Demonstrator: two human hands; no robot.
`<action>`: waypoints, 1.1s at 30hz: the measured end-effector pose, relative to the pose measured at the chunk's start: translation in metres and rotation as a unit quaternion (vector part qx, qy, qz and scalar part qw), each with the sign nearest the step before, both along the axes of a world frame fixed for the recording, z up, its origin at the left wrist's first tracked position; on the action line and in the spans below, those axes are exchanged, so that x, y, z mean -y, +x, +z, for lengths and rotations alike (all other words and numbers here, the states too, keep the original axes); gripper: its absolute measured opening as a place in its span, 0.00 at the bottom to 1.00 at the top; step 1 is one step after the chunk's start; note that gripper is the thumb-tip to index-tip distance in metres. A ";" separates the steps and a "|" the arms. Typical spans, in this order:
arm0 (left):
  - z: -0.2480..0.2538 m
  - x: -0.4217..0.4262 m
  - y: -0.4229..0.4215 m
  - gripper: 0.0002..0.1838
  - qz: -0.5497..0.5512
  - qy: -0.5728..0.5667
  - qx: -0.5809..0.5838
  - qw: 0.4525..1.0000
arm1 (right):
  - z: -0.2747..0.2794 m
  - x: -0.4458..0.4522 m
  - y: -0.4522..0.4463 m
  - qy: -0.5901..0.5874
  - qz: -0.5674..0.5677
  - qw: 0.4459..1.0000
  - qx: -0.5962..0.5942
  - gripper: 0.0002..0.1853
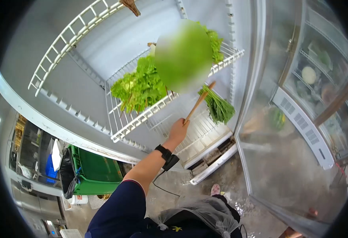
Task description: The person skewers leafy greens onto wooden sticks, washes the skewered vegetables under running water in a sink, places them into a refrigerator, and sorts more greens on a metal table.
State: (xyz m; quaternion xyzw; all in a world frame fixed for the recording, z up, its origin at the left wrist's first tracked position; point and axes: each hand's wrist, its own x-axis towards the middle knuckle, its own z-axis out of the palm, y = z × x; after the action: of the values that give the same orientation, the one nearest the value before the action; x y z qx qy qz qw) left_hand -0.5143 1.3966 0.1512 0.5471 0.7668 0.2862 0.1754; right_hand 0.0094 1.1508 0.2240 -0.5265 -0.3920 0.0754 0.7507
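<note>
My left hand point(178, 130), with a black band at the wrist, is closed round a thin brown stick point(198, 104) inside the cabinet. The stick's far end crosses the stem ends of a dark green leafy bundle point(221, 107); whether it grips them is unclear. Light green lettuce point(142, 85) lies on the wire shelf point(144, 118) above and left of the hand. A round blur covers the greens to its right. A bit of skin at the bottom right edge looks like my right hand point(291, 232), but its fingers cannot be made out.
An open glass door point(285, 158) stands at the right, reflecting shelves. Another wire rack point(69, 37) is at the upper left. Lower left, a green bin point(96, 170) stands beside a black bag point(67, 174). A cable point(164, 189) hangs below my left wrist.
</note>
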 end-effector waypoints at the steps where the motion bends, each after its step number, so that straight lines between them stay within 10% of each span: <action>1: 0.009 0.004 0.003 0.17 0.010 0.004 -0.002 1.000 | 0.012 -0.012 -0.006 0.005 -0.068 0.997 0.021 0.21; 18: 0.135 0.084 0.037 0.12 -0.206 -0.042 -0.097 0.973 | -0.108 0.002 0.140 -0.183 -0.126 0.925 0.307 0.25; 21: 0.114 0.067 0.027 0.14 -0.205 -0.073 -0.071 0.973 | -0.067 0.001 0.091 0.005 0.033 0.997 -0.065 0.20; 25: 0.060 0.012 -0.012 0.17 -0.154 -0.102 -0.037 0.982 | -0.065 0.014 0.075 -0.116 -0.090 0.985 0.090 0.20; 27: 0.021 -0.026 -0.042 0.19 -0.113 -0.111 0.022 0.987 | -0.068 0.021 0.075 0.047 0.011 0.985 -0.165 0.21; 31: -0.026 -0.086 -0.073 0.22 -0.108 -0.099 0.050 0.988 | -0.110 0.058 0.132 0.061 0.201 0.949 -0.235 0.29; 33: -0.033 -0.104 -0.084 0.21 -0.131 -0.172 0.032 0.976 | -0.069 0.038 0.087 -0.220 -0.063 0.961 0.155 0.25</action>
State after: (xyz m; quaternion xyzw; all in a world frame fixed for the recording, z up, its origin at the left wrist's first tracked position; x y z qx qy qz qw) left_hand -0.5986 1.5011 0.1178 0.5951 0.7201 0.1422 0.3273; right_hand 0.0961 1.1129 0.1553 -0.7076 -0.4434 0.0293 0.5494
